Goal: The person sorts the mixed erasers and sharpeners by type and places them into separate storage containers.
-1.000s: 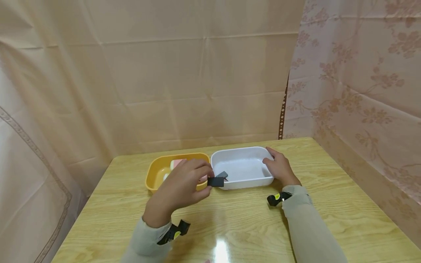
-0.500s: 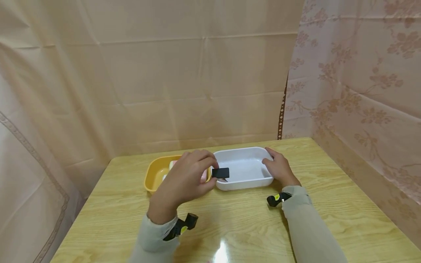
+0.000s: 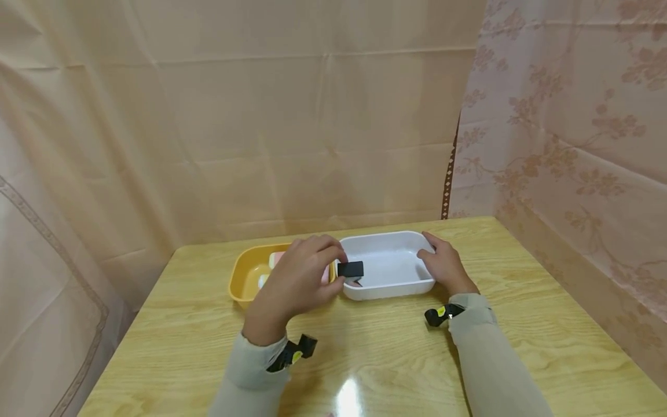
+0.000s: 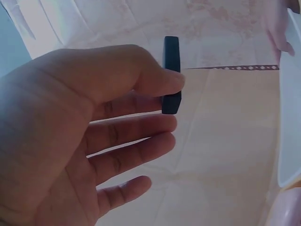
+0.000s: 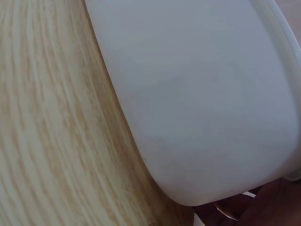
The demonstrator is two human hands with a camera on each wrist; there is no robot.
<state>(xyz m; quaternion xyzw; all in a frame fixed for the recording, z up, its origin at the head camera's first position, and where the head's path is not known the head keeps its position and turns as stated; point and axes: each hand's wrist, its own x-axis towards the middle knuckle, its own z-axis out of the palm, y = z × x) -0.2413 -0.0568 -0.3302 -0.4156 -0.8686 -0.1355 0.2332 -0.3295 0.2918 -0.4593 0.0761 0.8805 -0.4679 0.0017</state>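
Observation:
Between thumb and index finger, my left hand (image 3: 297, 284) pinches a small flat black rectangular block (image 3: 351, 269). It holds the block above the left end of a white plastic tray (image 3: 391, 291). In the left wrist view the block (image 4: 171, 52) appears edge-on, and the other fingers are spread apart from it. My right hand (image 3: 444, 267) grips the tray's right end, with the thumb over the rim. The right wrist view shows mostly the tray's outer wall (image 5: 197, 103). Under the block, a small greyish piece (image 3: 354, 282) in the tray is mostly hidden.
A yellow tray (image 3: 239, 279) stands directly left of the white one, partly covered by my left hand. Pink-and-white items (image 3: 275, 259) lie in it. Both trays are on a wooden table (image 3: 385, 347), with a beige curtain (image 3: 312, 145) behind.
My left hand has carried the black block right and slightly away from me, from the white tray's front left rim to above its left end. My right hand keeps its grip on the tray.

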